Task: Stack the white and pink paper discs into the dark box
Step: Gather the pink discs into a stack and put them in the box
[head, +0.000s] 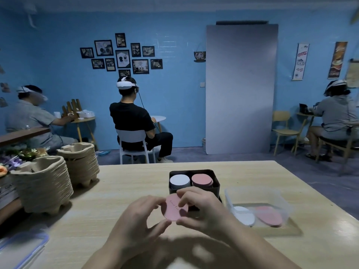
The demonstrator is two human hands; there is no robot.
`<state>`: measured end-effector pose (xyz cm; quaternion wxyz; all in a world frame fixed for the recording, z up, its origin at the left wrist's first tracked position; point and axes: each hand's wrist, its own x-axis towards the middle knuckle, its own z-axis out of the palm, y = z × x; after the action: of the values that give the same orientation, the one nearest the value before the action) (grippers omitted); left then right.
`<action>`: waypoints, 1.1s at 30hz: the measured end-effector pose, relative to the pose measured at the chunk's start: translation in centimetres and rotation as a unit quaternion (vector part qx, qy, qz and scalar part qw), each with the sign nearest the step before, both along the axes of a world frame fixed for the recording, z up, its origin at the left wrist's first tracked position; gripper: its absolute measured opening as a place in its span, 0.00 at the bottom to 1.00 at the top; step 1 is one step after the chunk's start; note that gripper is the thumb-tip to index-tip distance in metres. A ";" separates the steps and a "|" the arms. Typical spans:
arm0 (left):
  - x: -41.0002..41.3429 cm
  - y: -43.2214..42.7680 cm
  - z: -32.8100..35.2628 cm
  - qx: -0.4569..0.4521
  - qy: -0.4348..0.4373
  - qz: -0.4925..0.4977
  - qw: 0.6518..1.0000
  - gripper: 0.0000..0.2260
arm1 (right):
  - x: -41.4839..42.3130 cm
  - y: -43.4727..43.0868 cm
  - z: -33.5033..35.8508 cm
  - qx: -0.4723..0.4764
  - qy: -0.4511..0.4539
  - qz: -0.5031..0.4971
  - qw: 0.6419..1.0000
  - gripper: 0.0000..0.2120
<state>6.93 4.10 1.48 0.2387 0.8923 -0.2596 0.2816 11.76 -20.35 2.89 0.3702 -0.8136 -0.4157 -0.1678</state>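
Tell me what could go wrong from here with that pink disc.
1. The left hand and right hand both pinch the pink disc by its edges; it may bend or crease.
2. The dark box holds a white stack beside a pink stack; the disc could land on the wrong pile or sit skewed.

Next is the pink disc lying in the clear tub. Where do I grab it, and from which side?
Come from above through the clear tub's open top; its walls block the sides. The pink disc lies flat, so pinch its rim, probably the right edge, away from the white disc beside it. The right hand, now on the held pink disc, is nearest.
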 end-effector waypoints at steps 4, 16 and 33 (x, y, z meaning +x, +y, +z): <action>2.3 -2.5 1.4 -0.014 -0.023 0.002 1.000 0.17 | 2.0 -2.9 2.2 0.041 0.001 -0.052 0.998 0.13; 6.8 -3.9 -1.3 0.015 -0.021 0.029 0.999 0.14 | 9.6 -5.9 3.3 -0.051 0.074 -0.214 0.973 0.15; 6.7 -4.1 -0.7 0.020 -0.012 0.037 0.999 0.13 | 11.6 -3.7 4.0 -0.185 0.074 -0.266 0.943 0.14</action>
<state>13.62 0.03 0.80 0.2071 0.9027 -0.2344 0.2954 23.33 -24.02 6.84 0.1848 -0.9587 -0.1798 -0.1200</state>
